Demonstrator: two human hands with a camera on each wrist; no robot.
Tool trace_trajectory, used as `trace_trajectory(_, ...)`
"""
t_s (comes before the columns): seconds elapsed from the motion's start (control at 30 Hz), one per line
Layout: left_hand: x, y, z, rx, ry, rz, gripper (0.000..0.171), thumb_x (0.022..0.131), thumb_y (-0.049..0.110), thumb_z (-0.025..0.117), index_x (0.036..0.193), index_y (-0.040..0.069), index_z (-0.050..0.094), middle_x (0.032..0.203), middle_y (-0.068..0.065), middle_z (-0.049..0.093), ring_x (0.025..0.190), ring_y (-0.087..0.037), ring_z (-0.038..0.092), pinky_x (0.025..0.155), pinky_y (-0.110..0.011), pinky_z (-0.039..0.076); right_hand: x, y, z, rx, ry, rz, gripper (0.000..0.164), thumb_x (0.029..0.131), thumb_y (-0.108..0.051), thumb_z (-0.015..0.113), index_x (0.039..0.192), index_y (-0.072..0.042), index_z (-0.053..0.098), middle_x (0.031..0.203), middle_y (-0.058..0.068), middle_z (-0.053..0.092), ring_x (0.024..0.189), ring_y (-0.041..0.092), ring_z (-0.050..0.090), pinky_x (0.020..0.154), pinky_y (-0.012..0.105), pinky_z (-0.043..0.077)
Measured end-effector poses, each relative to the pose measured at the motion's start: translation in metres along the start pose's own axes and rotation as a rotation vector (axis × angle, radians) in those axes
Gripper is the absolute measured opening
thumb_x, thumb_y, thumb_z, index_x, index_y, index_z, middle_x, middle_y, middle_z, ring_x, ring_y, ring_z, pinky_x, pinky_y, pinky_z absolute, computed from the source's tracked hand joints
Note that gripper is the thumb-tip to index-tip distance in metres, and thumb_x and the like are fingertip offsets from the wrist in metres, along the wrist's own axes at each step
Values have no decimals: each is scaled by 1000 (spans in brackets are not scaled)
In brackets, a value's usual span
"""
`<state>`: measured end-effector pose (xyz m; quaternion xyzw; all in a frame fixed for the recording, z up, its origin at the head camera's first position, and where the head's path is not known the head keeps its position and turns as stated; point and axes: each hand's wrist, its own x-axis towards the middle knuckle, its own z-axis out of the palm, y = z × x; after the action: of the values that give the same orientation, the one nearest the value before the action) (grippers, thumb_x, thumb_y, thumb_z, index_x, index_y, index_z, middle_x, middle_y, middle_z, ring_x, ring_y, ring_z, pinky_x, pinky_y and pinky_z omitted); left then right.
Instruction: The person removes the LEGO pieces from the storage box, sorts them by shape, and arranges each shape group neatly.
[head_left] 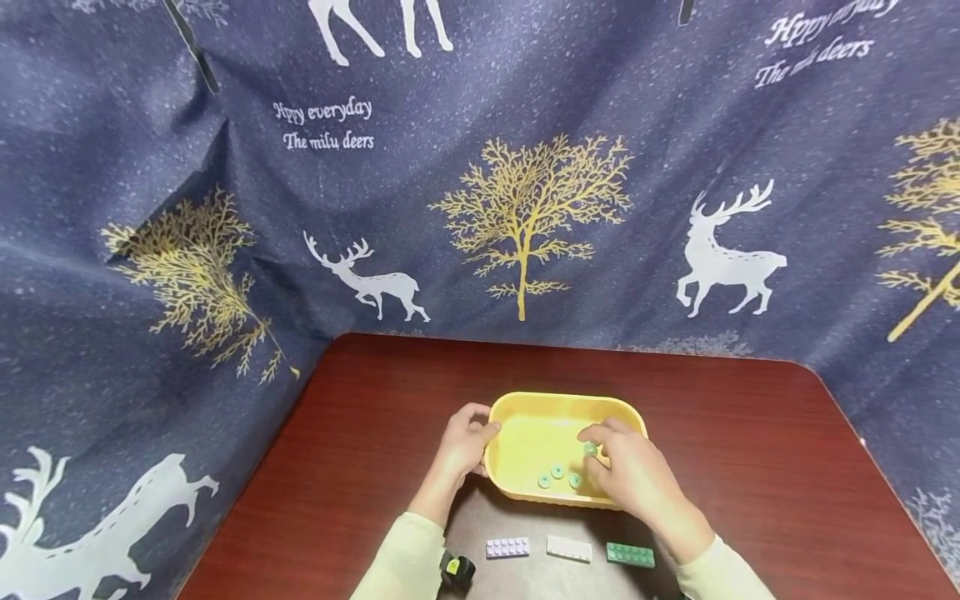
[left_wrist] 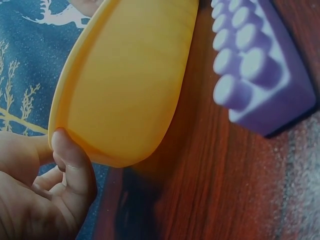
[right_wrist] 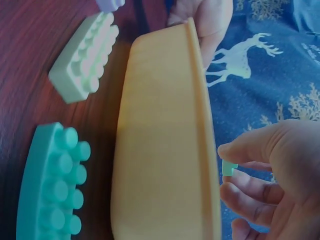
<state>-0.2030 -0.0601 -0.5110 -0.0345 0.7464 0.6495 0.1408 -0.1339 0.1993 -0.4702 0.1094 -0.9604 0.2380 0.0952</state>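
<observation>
A yellow plastic basin (head_left: 525, 450) stands on the table. My left hand (head_left: 462, 440) grips its left rim, with the thumb (left_wrist: 75, 160) on the inside in the left wrist view. Over the right part of the basin, my right hand (head_left: 637, 471) pinches a small green round piece (head_left: 591, 449) between thumb and fingers. That same piece (right_wrist: 229, 167) shows just beyond the basin's rim in the right wrist view. Several similar green round pieces (head_left: 557, 472) with holes lie on the basin floor near its front wall.
In a row before the basin lie a purple building brick (head_left: 507, 547), a white one (head_left: 569, 548) and a green one (head_left: 630, 555). A black object (head_left: 457, 572) is at the left sleeve. Behind the dark red table (head_left: 390, 400) hangs a blue cloth (head_left: 480, 100) with deer.
</observation>
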Motion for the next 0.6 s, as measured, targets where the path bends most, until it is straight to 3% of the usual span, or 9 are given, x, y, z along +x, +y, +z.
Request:
trace_trajectory(0.2,1,-2,-1,3,4,-3,35,98,15,67,130,2,57,96,-24,69,52,-19,62,37,-26,53,-7,-8,-4,35,16,-6,19,86,-17,80,104,-19,77,98,-7,65,80,14,64,63,29,51)
trace_trajectory(0.43,1,-4,0,-12,-6,8,34,99,16,67,129,3,57,92,-24,67,50,-18,60,37,-27,54,-11,-18,-8,74,22,14,19,83,-21,83,91,-26,67,84,-15,62,75,10,59,60,22,46)
trace_trajectory(0.6,2,-2,1,-6,-3,5,33,99,15,66,129,3,58,95,-25,69,51,-19,62,37,-27,54,-18,-29,-11,112,50,-37,21,85,-17,81,93,-31,68,83,-21,60,73,5,58,60,20,47)
